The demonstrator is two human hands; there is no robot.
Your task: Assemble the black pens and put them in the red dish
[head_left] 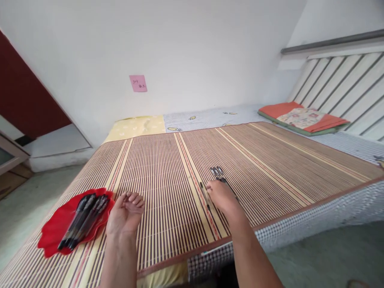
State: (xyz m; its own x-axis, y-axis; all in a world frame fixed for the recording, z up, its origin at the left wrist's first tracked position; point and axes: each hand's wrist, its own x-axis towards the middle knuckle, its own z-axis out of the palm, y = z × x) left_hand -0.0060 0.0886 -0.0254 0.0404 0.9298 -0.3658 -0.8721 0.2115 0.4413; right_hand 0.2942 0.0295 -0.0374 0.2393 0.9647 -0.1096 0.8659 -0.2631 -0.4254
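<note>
My right hand (221, 195) is low over the bamboo mat, its fingers pinched together at the side of a slim pen (205, 196) with dark ends. Just beyond and to the right of that hand, several black pens (217, 173) lie side by side, partly hidden by it. My left hand (126, 211) is turned palm up with loosely curled fingers, and nothing shows in it. Beside it on the left is a red scalloped plate (49, 236) holding a bundle of several dark pens (84, 218).
The striped bamboo mat (159, 172) covers a bed with checked bedding (300, 220). Folded orange cloth (282, 109) lies at the far right by a white slatted headboard (345, 80). A pink note (138, 83) is on the white wall behind.
</note>
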